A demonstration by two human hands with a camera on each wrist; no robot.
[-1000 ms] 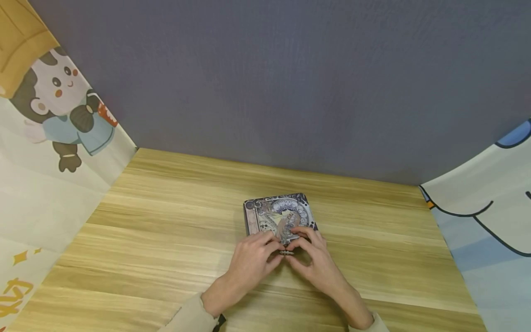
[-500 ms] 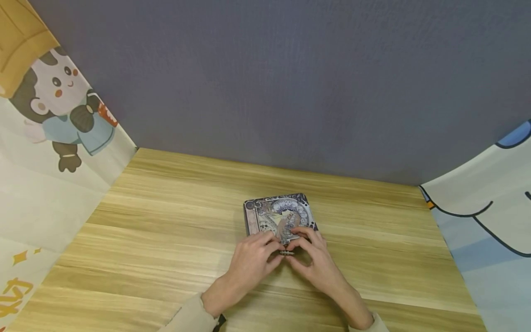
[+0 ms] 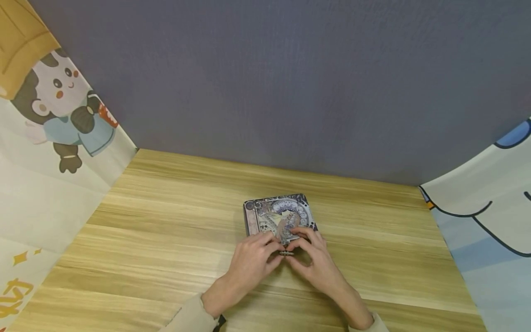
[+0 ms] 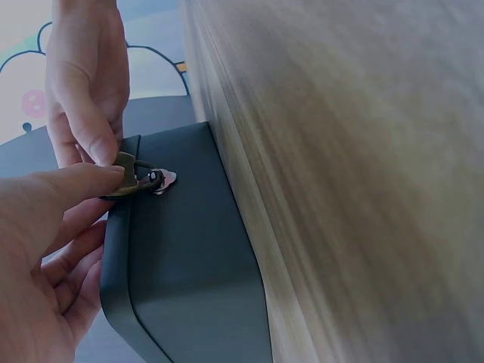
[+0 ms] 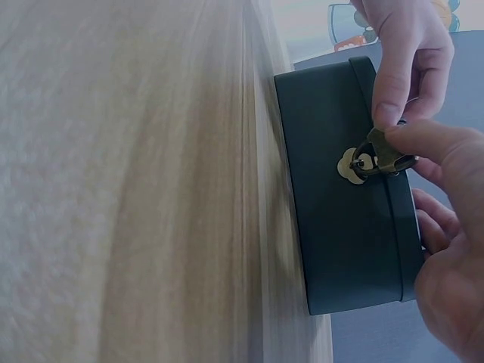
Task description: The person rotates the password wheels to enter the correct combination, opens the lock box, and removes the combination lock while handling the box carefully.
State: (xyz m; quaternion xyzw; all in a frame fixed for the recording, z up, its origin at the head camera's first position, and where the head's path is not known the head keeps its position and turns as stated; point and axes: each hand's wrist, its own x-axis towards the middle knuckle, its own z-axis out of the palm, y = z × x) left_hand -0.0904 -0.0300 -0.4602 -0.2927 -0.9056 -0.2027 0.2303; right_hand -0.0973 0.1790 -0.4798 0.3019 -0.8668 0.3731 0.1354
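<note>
A dark box point(image 3: 274, 212) with an ornate printed lid stands on the table. On its near side is a bronze-coloured latch point(image 5: 387, 155), whose wire loop goes round a small catch on a flower-shaped plate point(image 5: 346, 166). My left hand point(image 3: 250, 258) pinches the latch between thumb and finger from the left. From the right, my right hand point(image 3: 315, 260) pinches the same latch, the fingertips of both hands close together. Other fingers rest on or over the lid. Both wrist views show the box's plain dark front point(image 4: 197, 249); the lid looks closed.
A wood-grain table point(image 3: 166, 230) lies under the box. Behind it rises a grey panel point(image 3: 265, 83). Cloths with cartoon prints hang at the left point(image 3: 41, 184) and right point(image 3: 489, 221).
</note>
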